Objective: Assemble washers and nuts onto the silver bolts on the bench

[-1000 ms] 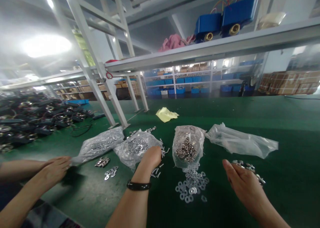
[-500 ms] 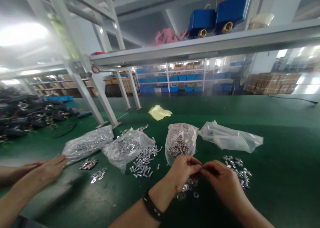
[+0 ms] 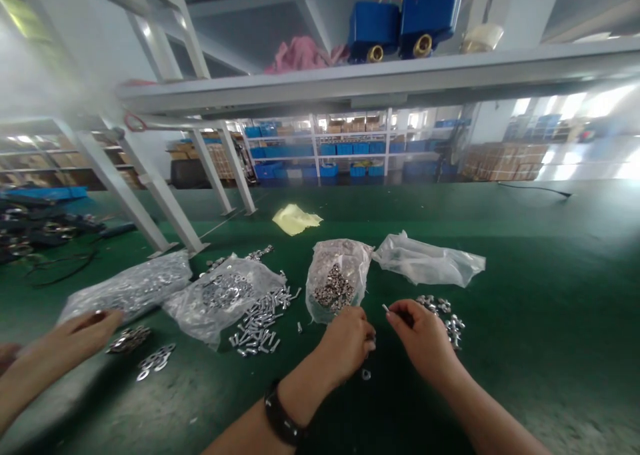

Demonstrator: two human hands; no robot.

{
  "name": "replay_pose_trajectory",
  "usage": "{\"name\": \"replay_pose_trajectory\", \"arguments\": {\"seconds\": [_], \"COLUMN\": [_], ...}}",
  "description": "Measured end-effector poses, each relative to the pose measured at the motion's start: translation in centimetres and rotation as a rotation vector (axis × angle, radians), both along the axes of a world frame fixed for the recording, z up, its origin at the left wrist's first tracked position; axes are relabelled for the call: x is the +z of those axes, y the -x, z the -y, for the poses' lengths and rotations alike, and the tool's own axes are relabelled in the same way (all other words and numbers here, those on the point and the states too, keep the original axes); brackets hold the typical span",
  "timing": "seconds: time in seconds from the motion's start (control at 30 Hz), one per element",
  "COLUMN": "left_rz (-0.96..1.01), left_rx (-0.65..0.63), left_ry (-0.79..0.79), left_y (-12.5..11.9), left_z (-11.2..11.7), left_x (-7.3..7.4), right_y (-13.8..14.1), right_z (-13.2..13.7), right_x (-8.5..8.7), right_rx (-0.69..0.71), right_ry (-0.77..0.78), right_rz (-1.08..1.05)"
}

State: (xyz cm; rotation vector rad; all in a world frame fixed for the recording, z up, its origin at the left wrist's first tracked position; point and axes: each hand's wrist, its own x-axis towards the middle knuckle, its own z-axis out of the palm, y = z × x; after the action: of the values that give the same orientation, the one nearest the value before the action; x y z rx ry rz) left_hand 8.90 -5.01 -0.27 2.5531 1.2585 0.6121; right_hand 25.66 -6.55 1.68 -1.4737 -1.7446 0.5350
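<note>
My left hand (image 3: 345, 342), with a black band on the wrist, is curled knuckles-up on the green table (image 3: 525, 322), fingers closed over the spot where loose washers lie; one washer (image 3: 366, 374) shows just below it. My right hand (image 3: 423, 335) is beside it, thumb and finger pinched on a small silver screw (image 3: 385, 306). Just behind both hands stands an open plastic bag of nuts (image 3: 336, 285). A small heap of metal parts (image 3: 450, 315) lies right of my right hand.
A pile of loose bolts (image 3: 260, 322) and a bag of washers (image 3: 225, 295) lie to the left, then another full bag (image 3: 130, 285). An empty bag (image 3: 427, 262) and a yellow cloth (image 3: 295, 218) lie behind. Another person's hand (image 3: 75, 335) reaches in at far left.
My left hand went from the bolt pile to meet my right hand, then dropped onto the washers. My right hand closed into a pinch on a screw. The view swung right.
</note>
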Motion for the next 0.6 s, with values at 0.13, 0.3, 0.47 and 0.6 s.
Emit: {"name": "replay_pose_trajectory", "arguments": {"seconds": [0.13, 0.3, 0.47, 0.6], "left_rz": [-0.045, 0.225, 0.64, 0.69], "left_rx": [0.015, 0.105, 0.17, 0.176], "left_ry": [-0.015, 0.155, 0.59, 0.635], "left_y": [-0.9, -0.5, 0.1, 0.1], "left_z": [0.4, 0.2, -0.3, -0.2], "left_x": [-0.1, 0.6, 0.8, 1.0], "right_y": [0.3, 0.4, 0.8, 0.8], "right_z": [0.1, 0.3, 0.6, 0.6], "right_x": [0.2, 0.2, 0.3, 0.2], "right_rx": [0.029, 0.097, 0.135, 0.125], "right_ry": [0.001, 0.061, 0.058, 0.054], "right_rz": [-0.028, -0.074, -0.093, -0.093]}}
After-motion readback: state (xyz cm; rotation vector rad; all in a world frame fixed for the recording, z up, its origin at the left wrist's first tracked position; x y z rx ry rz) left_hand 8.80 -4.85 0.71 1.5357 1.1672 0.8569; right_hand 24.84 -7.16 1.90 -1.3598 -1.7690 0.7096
